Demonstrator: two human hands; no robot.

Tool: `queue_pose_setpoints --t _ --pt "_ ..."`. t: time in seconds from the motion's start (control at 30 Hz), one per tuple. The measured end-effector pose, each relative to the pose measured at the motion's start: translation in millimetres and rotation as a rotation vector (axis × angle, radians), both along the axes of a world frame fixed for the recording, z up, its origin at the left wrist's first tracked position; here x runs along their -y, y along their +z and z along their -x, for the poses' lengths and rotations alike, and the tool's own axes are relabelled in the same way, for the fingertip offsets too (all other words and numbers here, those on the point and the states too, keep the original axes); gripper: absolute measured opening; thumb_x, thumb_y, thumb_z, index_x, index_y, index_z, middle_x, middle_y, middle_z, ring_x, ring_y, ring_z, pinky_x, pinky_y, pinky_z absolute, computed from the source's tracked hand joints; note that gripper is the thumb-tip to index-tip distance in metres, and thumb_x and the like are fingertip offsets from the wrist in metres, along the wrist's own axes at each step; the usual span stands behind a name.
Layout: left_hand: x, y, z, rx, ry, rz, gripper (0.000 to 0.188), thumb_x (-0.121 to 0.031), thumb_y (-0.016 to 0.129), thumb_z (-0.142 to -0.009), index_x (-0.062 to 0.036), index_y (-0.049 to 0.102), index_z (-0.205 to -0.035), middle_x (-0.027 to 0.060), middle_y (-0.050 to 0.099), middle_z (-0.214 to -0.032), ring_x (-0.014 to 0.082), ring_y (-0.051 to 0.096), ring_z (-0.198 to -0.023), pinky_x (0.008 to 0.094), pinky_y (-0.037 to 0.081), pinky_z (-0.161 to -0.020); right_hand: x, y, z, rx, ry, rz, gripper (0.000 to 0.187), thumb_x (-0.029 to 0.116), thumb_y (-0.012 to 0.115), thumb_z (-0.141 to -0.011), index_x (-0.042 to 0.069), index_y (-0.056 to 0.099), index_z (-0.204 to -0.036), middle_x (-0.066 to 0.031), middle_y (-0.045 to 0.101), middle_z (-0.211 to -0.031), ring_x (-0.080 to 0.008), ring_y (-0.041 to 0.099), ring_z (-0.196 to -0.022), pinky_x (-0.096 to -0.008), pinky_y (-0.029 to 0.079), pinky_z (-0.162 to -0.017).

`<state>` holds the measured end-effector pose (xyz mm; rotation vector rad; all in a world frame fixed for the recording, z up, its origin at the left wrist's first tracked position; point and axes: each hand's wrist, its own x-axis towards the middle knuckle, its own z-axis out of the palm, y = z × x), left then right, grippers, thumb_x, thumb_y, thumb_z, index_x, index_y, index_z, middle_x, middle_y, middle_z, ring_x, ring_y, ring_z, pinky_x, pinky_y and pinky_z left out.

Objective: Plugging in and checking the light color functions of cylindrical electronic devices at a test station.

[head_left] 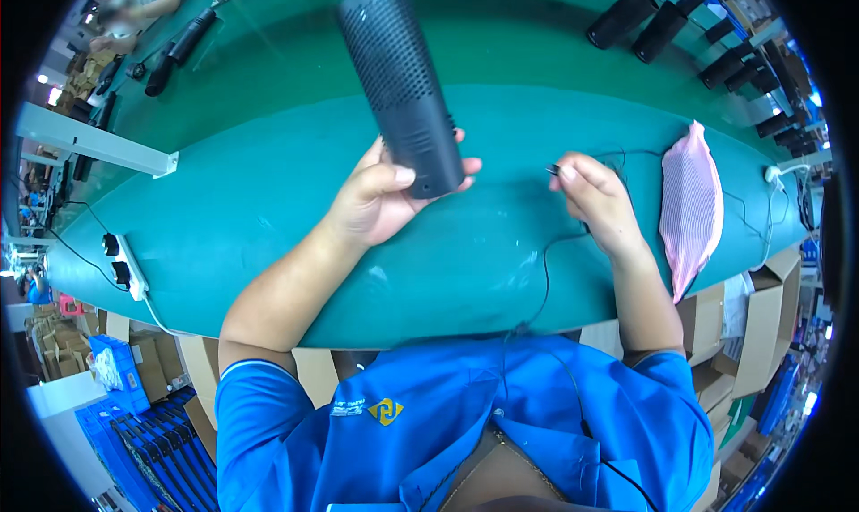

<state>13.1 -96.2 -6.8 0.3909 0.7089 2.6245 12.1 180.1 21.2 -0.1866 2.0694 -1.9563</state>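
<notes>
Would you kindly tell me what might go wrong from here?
The black perforated device, gripped near its lower end by the left hand, might tip or slip. The thin black cable running from near the right hand toward the blue shirt could snag.

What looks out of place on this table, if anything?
No damage stands out. Slightly odd: a thin black cable trails loosely from beside the right hand to the table's near edge, where it might snag.

My feed shows a brightly lit green bench (483, 284) with soft sheen, sharp enough for the holes of the black cylinder (394, 73), while edges bend and bright spots (811, 404) flare bluish toward the black rim.
</notes>
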Motion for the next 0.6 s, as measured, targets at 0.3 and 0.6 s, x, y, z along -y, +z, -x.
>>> queue_pose_setpoints --t 0.3,0.6 --pt "-13 5 -22 -0.145 0.247 0.436 0.063 -0.023 0.061 -0.085 -0.0103 0.031 -0.139 0.0186 0.046 -0.131 0.0377 0.054 -0.116 0.0456 0.046 -0.096 73 28 -24 -0.401 0.162 -0.202 0.019 0.014 0.053 -0.093 0.003 0.061 -0.081 -0.0015 0.051 -0.074 -0.0112 0.042 -0.064 -0.0253 0.036 -0.060" --pt "-10 -4 -25 -0.215 0.406 0.408 0.059 -0.029 0.068 -0.086 -0.0073 0.039 -0.133 0.0170 0.050 -0.125 0.0323 0.054 -0.116 0.0414 0.044 -0.098 76 14 -22 -0.362 0.125 -0.217 0.018 0.012 0.054 -0.092 0.002 0.061 -0.079 -0.0026 0.052 -0.074 -0.0128 0.044 -0.065 -0.0264 0.037 -0.061"
